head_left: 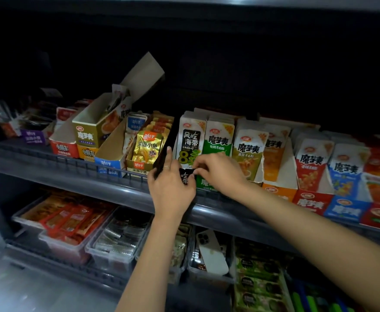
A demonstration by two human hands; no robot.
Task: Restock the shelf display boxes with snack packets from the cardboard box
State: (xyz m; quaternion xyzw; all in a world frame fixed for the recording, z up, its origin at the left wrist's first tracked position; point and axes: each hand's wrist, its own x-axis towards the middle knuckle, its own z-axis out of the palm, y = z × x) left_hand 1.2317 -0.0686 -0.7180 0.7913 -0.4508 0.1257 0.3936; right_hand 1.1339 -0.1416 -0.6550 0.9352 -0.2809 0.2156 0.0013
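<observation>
A black display box (163,152) stands at the middle of the upper shelf, filled with white-and-black kelp snack packets (191,140). My left hand (170,185) grips the box's front left corner, index finger up along its dark side. My right hand (218,172) pinches the box's black front flap (185,176) from the right. To the right stand a green-and-white packet row (219,137) and more display boxes of snack packets (249,152). The cardboard box is out of view.
Left of the black box sit a gold fish-snack box (147,152), a blue box (110,161) and an open olive box (90,131) with a raised flap. The lower shelf holds clear trays of packets (114,239) and a white phone (211,251). A wire rail (76,158) fronts the upper shelf.
</observation>
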